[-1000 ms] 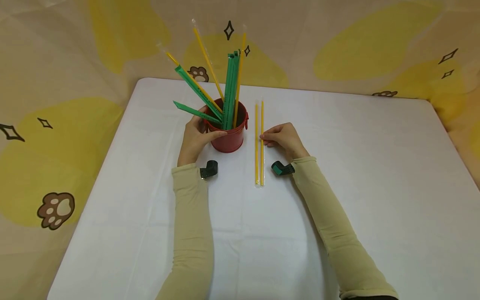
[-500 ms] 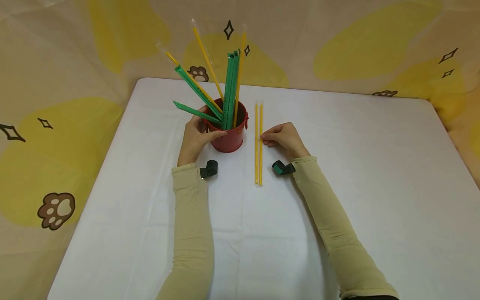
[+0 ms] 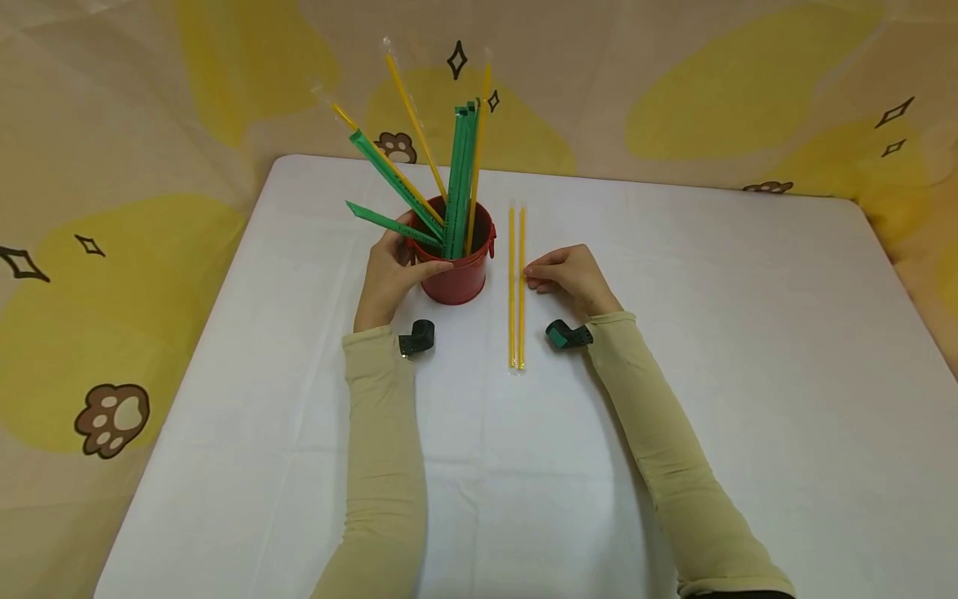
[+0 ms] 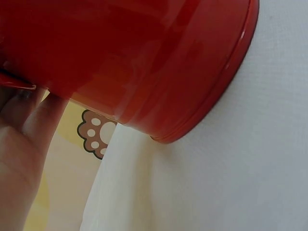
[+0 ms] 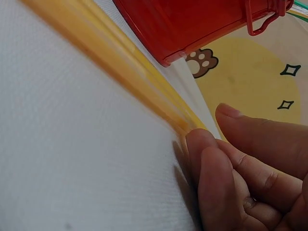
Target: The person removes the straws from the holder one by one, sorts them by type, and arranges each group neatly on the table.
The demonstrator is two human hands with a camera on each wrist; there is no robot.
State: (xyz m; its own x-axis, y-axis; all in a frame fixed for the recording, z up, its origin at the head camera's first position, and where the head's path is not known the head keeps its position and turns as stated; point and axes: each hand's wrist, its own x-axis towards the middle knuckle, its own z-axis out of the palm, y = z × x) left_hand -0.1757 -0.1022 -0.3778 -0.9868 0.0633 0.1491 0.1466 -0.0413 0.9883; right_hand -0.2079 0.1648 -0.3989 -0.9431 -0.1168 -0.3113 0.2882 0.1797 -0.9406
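My left hand [image 3: 392, 279] grips the side of a red metal bucket [image 3: 453, 283], thumb along the near rim. Wrapped yellow straws [image 3: 407, 100] and several green-wrapped sticks [image 3: 458, 179] stand or lean in the bucket. Right of it, two yellow straws in clear sleeves lie side by side on the white table: a left straw [image 3: 512, 291] and a right straw [image 3: 522, 333]. My right hand [image 3: 570, 274] is at the right straw, fingertips right at its edge. In the right wrist view, a gap shows between the upper finger [image 5: 228, 110] and the bent fingers beneath.
The white table [image 3: 748, 399] has a patterned cloth [image 3: 636, 83] hanging behind it and to its left. A small black camera sits at the left wrist [image 3: 419, 337], another at the right wrist [image 3: 566, 334]. A loop handle [image 5: 263, 24] hangs on the bucket's side.
The right straw has shifted slightly and now lies level and parallel with the left one. My right hand has drawn a little to the right. The left hand and bucket stay put.
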